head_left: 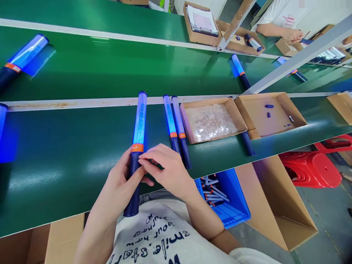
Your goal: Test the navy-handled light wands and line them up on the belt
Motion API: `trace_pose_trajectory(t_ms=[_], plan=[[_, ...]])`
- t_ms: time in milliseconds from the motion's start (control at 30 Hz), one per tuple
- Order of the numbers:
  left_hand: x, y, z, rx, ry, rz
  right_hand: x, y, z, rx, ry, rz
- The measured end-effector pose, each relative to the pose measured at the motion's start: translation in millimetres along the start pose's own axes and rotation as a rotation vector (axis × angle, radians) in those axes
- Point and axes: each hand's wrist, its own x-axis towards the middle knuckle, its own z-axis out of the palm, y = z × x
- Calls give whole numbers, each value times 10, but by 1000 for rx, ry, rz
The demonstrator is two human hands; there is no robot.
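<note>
left hand (119, 179) gripped a lit blue stick (137, 148), right hand (169, 167) had fingertips at its handle (134, 200), couldn't tell if pinching anything, two similar sticks (171, 123) lay nearby

The left hand (118, 181) is hiding part of the handle (134, 200) of a light stick (140, 119), whose orange band (140, 148) is bearing lettering (135, 147) too small to read, while the right hand (167, 167) is covering the spot beneath its fingertips (144, 156); an upper stick (29, 53) and a lower stick (2, 121) are running off the left edge; cardboard trays (257, 115) are masking part of a dark-handled stick (248, 145); a white post (297, 58) is interrupting another stick (299, 76); the top edge is cropping a co-worker (287, 16), and the bottom edge is cutting off print (174, 259) on a shirt (165, 244)
</note>
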Motion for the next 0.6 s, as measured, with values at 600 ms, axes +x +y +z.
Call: trace_pose_trajectory(t_ms=[600], plan=[[21,18,208,-148,42,65,-529,249,4,-549,70,534]])
